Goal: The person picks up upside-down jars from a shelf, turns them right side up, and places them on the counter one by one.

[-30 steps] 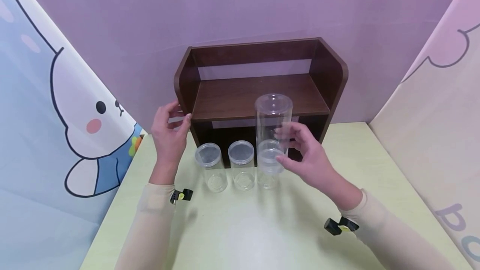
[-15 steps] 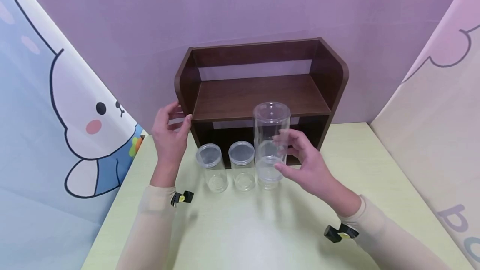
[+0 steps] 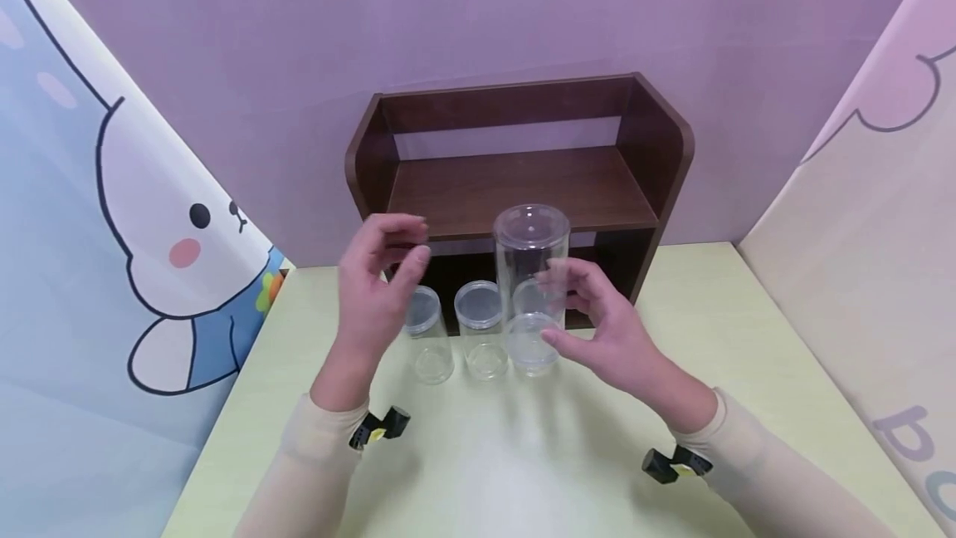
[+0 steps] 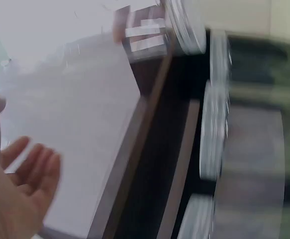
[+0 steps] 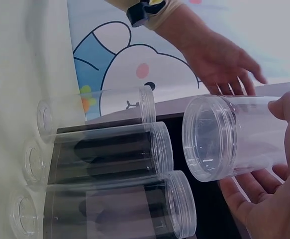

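Held upside down in my right hand [image 3: 608, 335] is a clear plastic jar [image 3: 523, 247], its lid end facing the table. It hangs over the rightmost of three standing clear jars, which it partly covers in the head view; that jar's lid [image 5: 180, 204] shows in the right wrist view. The middle jar [image 3: 484, 347] and the left jar [image 3: 431, 351] stand beside it, lids on. My left hand [image 3: 373, 297] is in the air above the left jar, fingers loosely bent and holding nothing. It hides part of the left jar's lid.
Behind the jars, a dark brown two-level shelf [image 3: 515, 185] stands on the pale table [image 3: 478, 455] against a purple backdrop. Printed cloth panels with cartoon figures rise at the left [image 3: 67, 314] and right. The left wrist view is blurred.
My left hand has let go of the shelf's left side and moved right, toward the jars. The jar in my right hand has lowered and shifted slightly left.
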Demonstrator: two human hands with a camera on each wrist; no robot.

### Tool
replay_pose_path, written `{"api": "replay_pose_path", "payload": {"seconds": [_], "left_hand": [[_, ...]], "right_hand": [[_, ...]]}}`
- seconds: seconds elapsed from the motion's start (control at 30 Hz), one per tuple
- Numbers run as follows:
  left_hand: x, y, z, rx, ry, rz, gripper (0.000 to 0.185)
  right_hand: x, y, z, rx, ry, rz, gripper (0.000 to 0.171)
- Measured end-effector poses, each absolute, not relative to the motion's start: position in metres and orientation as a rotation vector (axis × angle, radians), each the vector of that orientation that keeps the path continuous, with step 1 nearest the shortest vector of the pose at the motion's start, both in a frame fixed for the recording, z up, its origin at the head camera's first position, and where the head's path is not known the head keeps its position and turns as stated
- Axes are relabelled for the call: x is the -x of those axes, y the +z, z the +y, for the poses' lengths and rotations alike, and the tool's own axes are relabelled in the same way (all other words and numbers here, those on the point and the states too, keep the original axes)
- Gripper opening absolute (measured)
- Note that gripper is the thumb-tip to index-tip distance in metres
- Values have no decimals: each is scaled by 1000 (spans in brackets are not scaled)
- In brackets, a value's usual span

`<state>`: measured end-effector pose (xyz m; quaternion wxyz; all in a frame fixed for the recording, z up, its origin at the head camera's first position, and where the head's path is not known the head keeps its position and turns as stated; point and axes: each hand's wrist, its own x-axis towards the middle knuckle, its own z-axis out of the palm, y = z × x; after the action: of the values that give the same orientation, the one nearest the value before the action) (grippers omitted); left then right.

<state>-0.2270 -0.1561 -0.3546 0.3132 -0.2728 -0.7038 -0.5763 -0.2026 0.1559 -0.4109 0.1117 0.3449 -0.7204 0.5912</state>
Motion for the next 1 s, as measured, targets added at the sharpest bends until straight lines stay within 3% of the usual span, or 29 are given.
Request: {"api": "replay_pose_path", "payload": {"seconds": [0.37, 1.0], "left_hand": [[219, -347, -120, 934, -1849, -2078, 98], [218, -347, -114, 1047, -1741, -2118, 90]], "right_hand": [[199, -412, 150, -1060, 1725, -2175, 81], [197, -413, 147, -1108, 1652, -2207, 81]]}}
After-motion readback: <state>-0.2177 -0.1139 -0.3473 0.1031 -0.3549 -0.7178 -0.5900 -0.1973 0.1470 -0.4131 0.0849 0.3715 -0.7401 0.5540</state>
